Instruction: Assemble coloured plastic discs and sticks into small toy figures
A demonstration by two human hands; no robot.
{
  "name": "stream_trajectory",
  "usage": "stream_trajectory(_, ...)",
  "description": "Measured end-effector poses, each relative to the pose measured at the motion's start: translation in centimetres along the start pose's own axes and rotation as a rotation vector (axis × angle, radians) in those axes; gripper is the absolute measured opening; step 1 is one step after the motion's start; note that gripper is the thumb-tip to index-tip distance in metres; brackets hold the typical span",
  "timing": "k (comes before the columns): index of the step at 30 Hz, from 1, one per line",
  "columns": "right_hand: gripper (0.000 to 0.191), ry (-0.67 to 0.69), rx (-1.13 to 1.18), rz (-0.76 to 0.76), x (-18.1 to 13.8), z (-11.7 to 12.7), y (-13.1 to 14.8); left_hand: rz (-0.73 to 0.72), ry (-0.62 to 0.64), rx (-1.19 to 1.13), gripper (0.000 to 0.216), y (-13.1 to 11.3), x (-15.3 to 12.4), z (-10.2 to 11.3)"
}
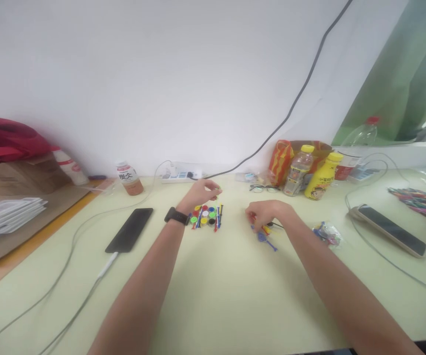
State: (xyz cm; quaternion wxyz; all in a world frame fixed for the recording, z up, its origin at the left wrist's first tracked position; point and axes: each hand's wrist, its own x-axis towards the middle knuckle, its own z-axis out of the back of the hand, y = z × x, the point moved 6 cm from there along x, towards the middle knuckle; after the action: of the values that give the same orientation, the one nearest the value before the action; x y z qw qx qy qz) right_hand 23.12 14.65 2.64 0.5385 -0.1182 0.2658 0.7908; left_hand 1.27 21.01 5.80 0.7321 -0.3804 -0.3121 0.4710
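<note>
My left hand (200,195), with a black watch on its wrist, hovers over the back of a neat group of small round plastic pieces (204,214) in several colours. Its thumb and finger are pinched together; a yellow-green bit shows at the fingertips, too small to name. Thin coloured sticks (219,217) lie beside and among the round pieces. To the right, my right hand (262,214) reaches down with curled fingers into a small loose pile of coloured plastic pieces. A blue stick-like piece (266,240) pokes out toward me. What those fingers grip is hidden.
A plastic bag of coloured pieces (327,234) lies right of my right forearm. Bottles (318,180) and glasses (264,188) stand or lie behind. A phone (129,230) on a cable is left, another phone (390,229) right. A drink bottle (129,178) stands back left.
</note>
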Motion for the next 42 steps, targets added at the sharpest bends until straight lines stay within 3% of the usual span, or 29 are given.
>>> stream_trajectory(2,0.021,-0.038,0.014,0.022,-0.4,0.9,-0.3,0.027,0.051,-0.058,0.041,0.4,-0.1,-0.2)
stream_trajectory(4,0.018,-0.203,0.093,0.073,-0.6,2.3,0.0,0.036,0.123,-0.107,0.044,0.4,-0.3,-0.8)
stream_trajectory(7,0.017,-0.406,0.451,0.12,-0.1,3.2,0.9,-0.002,0.191,-0.13,0.047,-0.4,-0.7,-1.8)
stream_trajectory(12,0.015,-0.421,1.014,0.247,2.5,1.7,2.8,-0.115,0.167,-0.07,0.04,-2.2,-1.0,-2.6)
stream_trajectory(17,0.017,-0.433,1.165,0.323,3.2,1.5,2.9,-0.191,0.157,-0.107,0.036,-2.3,-0.7,-3.0)
stream_trajectory(23,0.012,-0.481,0.822,0.245,3.1,1.5,2.6,-0.234,0.203,-0.101,0.024,-1.7,-0.3,-4.0)
stream_trajectory(30,0.032,-0.498,0.517,0.062,3.7,1.3,1.0,-0.278,0.187,0.18,0.025,-1.3,-0.5,-5.3)
stream_trajectory(34,0.03,-0.455,0.328,0.028,3.4,1.5,0.6,-0.305,0.213,0.37,0.02,-0.8,-0.7,-6.0)
stream_trajectory(39,0.017,-0.372,0.135,-0.015,1.5,2.6,-0.7,-0.285,0.151,0.464,0.024,-0.2,-0.5,-5.1)
stream_trajectory(42,0.027,-0.252,0.062,-0.089,0.4,2.5,-2.1,-0.278,0.124,0.495,0.031,0.2,-0.3,-3.6)
